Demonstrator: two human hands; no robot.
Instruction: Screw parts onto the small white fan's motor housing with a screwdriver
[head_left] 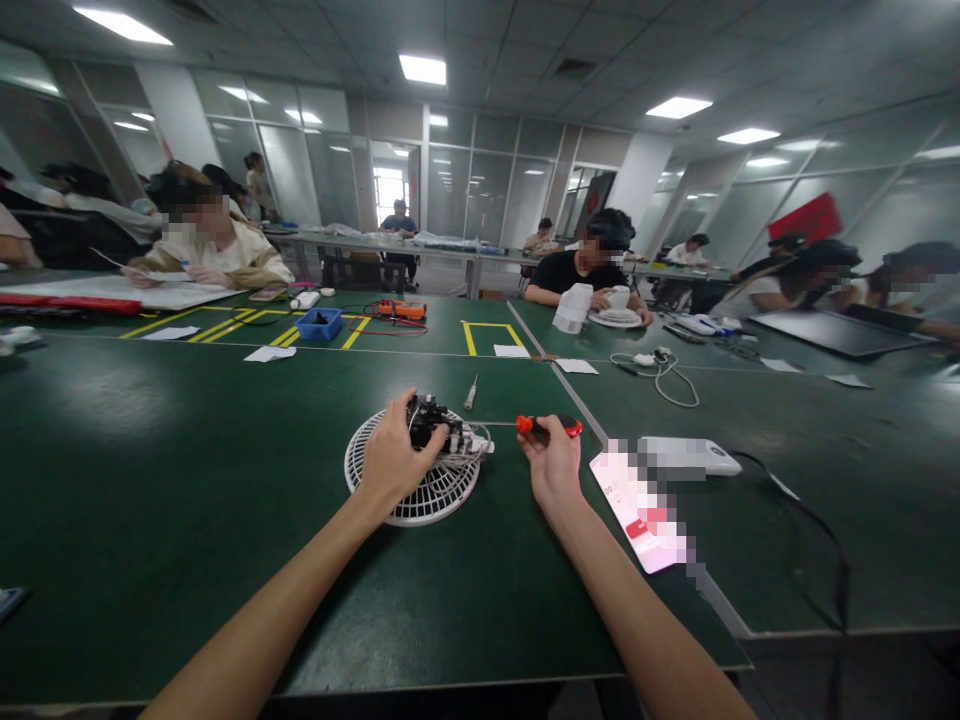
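My left hand [394, 455] is wrapped round a black fan motor [427, 418] with white parts and wires at its right end. Under it, a round white fan grille [427, 508] lies flat on the green table. In my right hand [555, 462] is a screwdriver [571, 427] with a red and black handle. Its thin shaft points left toward the motor's white end; whether the tip touches cannot be made out. Just beyond the grille lies a small pale pointed tool [471, 393].
A lit phone [637, 520] and a white power bank [694, 456] with a dark cable lie to my right. Farther off are a blue bin [319, 323], an orange meter [401, 309], paper slips and a white cable [675, 385]. A person [581, 275] works across the table.
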